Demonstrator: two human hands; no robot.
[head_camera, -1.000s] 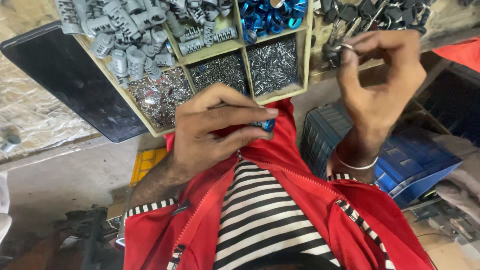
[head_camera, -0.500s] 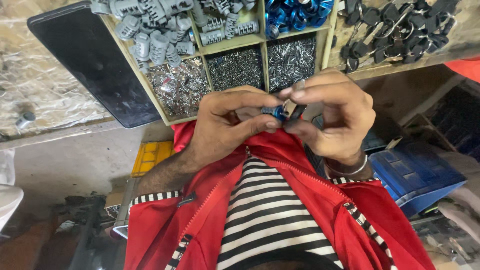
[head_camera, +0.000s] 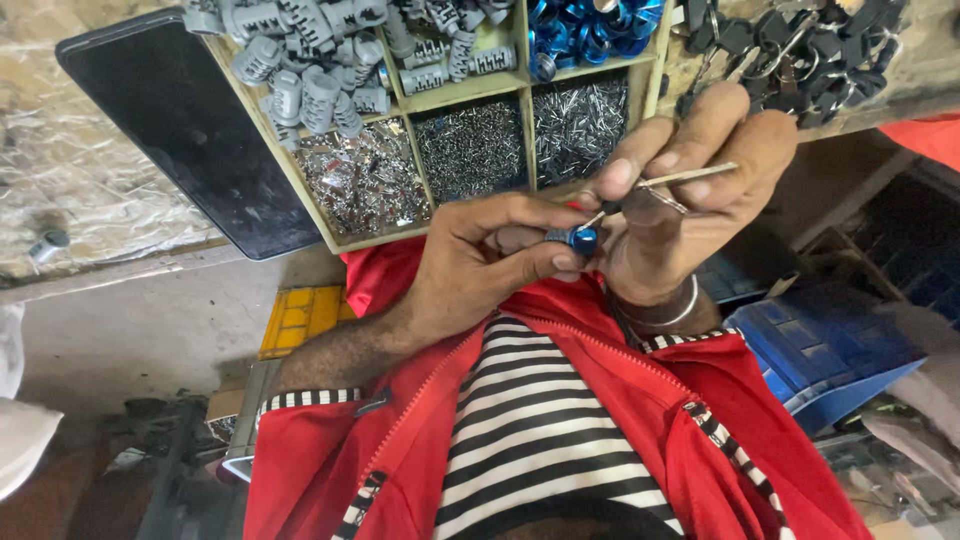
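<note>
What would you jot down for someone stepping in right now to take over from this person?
Left hand: pinches a small blue part between thumb and fingers.
Right hand: holds a thin metal pin, its tip at the blue part.
Both hands are raised over the lap, close together.
Tray ahead: grey parts, blue rings, small metal bits in compartments. Black keys lie to the right.
Done: part and pin picked up and brought together.
Left: whether the pin is seated cannot be told.

One head-worn camera looks steeply down the wearer's own chest, close over the red jacket (head_camera: 620, 420). The left hand (head_camera: 480, 265) and right hand (head_camera: 690, 190) sit near centre, with the compartment tray (head_camera: 405, 100) toward twelve o'clock and the blue crate (head_camera: 830, 350) toward four.
</note>
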